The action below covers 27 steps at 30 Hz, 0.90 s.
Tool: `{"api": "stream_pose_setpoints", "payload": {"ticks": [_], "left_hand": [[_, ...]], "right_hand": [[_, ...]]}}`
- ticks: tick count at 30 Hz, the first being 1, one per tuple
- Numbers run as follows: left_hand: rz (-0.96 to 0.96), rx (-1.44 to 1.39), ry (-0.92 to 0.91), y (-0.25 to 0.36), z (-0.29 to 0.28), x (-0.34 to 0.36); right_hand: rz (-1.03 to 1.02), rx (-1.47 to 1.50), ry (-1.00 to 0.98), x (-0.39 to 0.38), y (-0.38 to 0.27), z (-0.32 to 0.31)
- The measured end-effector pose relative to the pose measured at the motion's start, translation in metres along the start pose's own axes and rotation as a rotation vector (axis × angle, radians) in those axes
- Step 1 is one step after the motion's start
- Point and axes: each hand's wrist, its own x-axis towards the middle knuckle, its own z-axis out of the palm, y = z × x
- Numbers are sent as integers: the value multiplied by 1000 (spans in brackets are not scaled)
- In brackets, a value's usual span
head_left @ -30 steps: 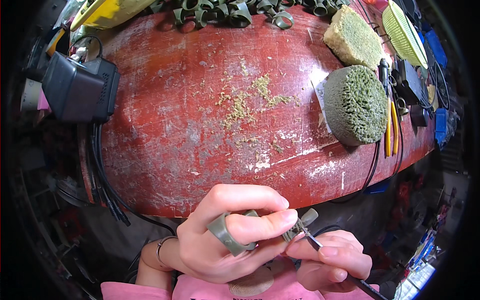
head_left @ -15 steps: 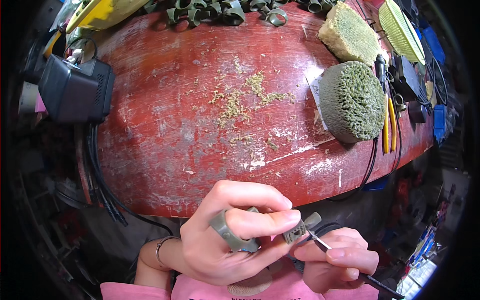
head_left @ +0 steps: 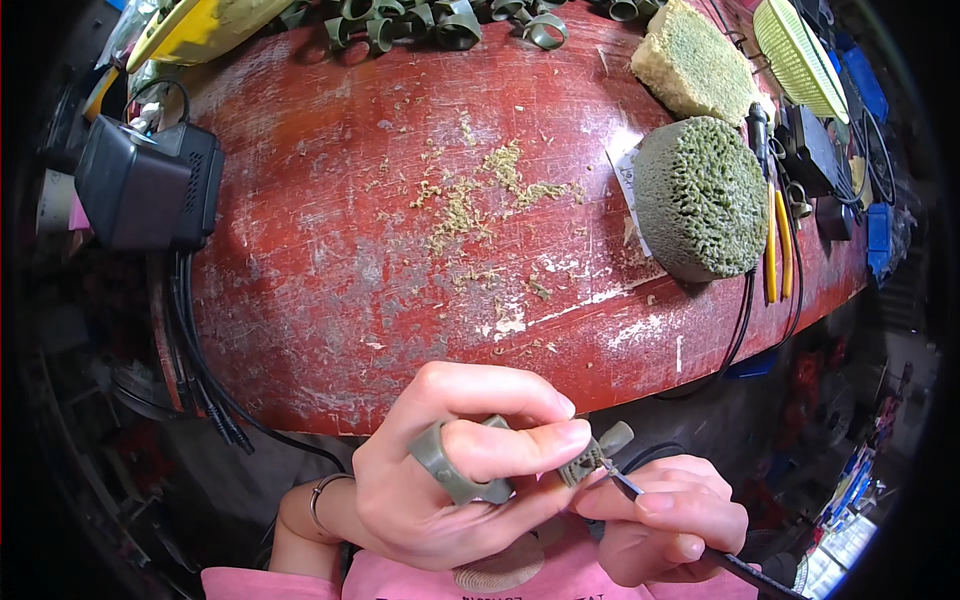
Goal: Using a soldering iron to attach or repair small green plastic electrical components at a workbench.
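Note:
My left hand pinches a small dull-green ring piece between thumb and fingers, near the table's front edge. A dark patterned face shows on it, and a short rounded stub sticks out beside that. Around my left thumb sits a wide green ring. My right hand is closed on a slim metal-tipped tool, its tip at the patterned face. A black length runs from that hand to the lower right; whether it is handle or cord I cannot tell. Fingers hide much of the small piece.
Pale green shavings lie scattered on the worn red table. Right of them stand a porous green block, a second block and yellow-handled pliers. Several green rings lie at the back; a black box with cables stands left.
Both hands have shifted slightly left with the ring piece and tool. The tool's metal tip has turned a little and looks darker. The grips are the same.

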Motion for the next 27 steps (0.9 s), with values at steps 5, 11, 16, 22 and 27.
{"api": "stream_pose_setpoints", "payload": {"ticks": [5,11,16,22,27], "left_hand": [[-5,-8,-5,-1,-2,-1],[-6,8,-1,-2,-3,-1],[-13,7,24,0,-1,-1],[-93,-68,113,2,7,-6],[-126,-92,145,3,11,-5]], "right_hand": [[-28,-12,64,-5,3,6],[-44,-38,52,-6,3,7],[-40,-55,64,-7,2,7],[3,-16,15,-7,2,3],[24,-60,-37,-4,-1,-2]]}}
